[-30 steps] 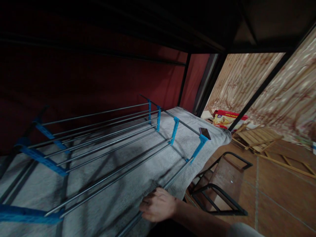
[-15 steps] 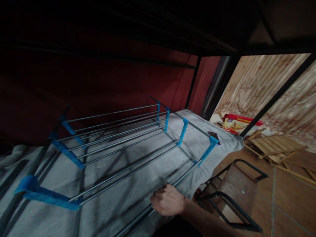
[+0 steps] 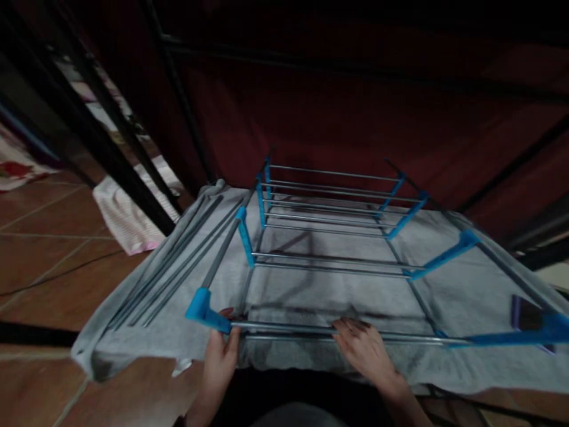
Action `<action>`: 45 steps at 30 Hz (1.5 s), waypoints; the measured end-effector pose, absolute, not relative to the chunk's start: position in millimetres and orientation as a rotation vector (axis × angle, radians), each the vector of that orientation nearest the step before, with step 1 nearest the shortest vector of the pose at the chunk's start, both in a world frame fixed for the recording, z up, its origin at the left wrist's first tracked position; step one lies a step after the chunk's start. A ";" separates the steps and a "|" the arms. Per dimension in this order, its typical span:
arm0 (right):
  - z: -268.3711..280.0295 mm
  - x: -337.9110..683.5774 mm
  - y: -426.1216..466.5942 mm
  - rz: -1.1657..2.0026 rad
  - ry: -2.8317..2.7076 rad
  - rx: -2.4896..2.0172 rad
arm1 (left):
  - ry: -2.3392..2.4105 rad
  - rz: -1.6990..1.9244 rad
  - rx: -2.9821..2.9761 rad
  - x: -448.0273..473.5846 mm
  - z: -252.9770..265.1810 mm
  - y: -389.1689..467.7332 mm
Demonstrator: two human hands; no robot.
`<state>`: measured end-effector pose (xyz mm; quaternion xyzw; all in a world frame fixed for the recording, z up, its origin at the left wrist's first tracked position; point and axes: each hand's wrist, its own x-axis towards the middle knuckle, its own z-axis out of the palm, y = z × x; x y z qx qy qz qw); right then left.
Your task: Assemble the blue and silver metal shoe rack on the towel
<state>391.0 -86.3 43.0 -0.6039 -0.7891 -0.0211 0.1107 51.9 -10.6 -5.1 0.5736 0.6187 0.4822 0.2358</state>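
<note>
Along the near edge of the grey cloth [image 3: 311,296] lies the rack [image 3: 333,237], a frame of thin metal rods joined by blue plastic brackets, resting flat and reaching away from us toward the dark red backing. Our left hand [image 3: 220,356] pinches the near-left bracket [image 3: 205,309], fingers curled up around its corner where the front rods [image 3: 288,332] enter it. Our right hand [image 3: 364,350] rests palm down on those same front rods, fingers partly closed over them; whether it clasps them fully we cannot tell. The front rods run left to right across our view, so both hands sit on one long axis, with the rack's depth extending straight ahead of the grips. Left is nearer the corner, right nearer mid-span. Loose rods [image 3: 173,273] lie on the cloth just left of the rack. A dark phone [image 3: 527,314] lies at the far-right bracket. No brand, label or writing can be read.
</note>
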 end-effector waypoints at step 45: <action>38.7 396.0 -92.7 -0.218 -2.390 -1.618 | 1.573 1.383 1.412 71.4 5.3 -22.7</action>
